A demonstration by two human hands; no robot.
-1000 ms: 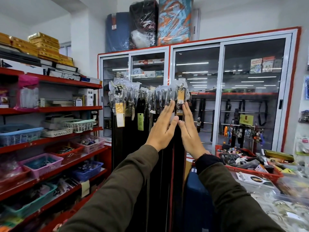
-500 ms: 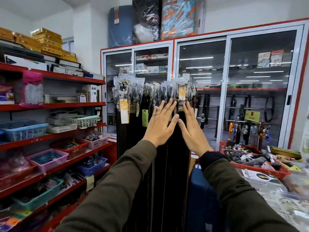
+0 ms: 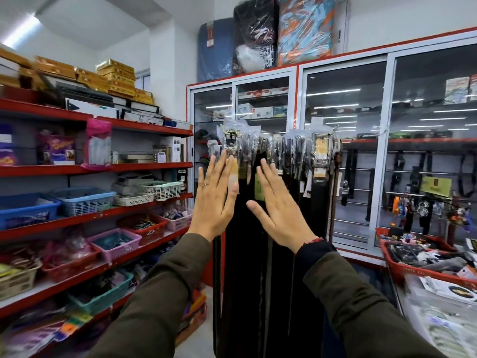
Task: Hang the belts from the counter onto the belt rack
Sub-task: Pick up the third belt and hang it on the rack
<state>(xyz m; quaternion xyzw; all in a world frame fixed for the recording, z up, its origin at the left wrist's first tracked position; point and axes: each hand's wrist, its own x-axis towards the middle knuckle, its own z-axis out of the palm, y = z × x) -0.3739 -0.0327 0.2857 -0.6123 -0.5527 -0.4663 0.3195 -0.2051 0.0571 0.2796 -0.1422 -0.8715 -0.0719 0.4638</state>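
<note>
Several dark belts (image 3: 317, 202) hang side by side from the belt rack (image 3: 281, 140), their buckles wrapped in clear plastic with paper tags. My left hand (image 3: 214, 200) is raised flat with fingers spread in front of the leftmost belts. My right hand (image 3: 278, 210) is held flat and open a little to the right, in front of the middle belts. Neither hand holds anything. Whether the palms touch the belts I cannot tell.
Red shelves (image 3: 144, 208) with plastic baskets of small goods run along the left. A glass-door cabinet (image 3: 382, 156) stands behind the rack. A red basket (image 3: 395, 267) of items sits on the counter (image 3: 438, 326) at the right.
Both hands have shifted left along the hanging belts and moved apart, and the view has turned to the left.
</note>
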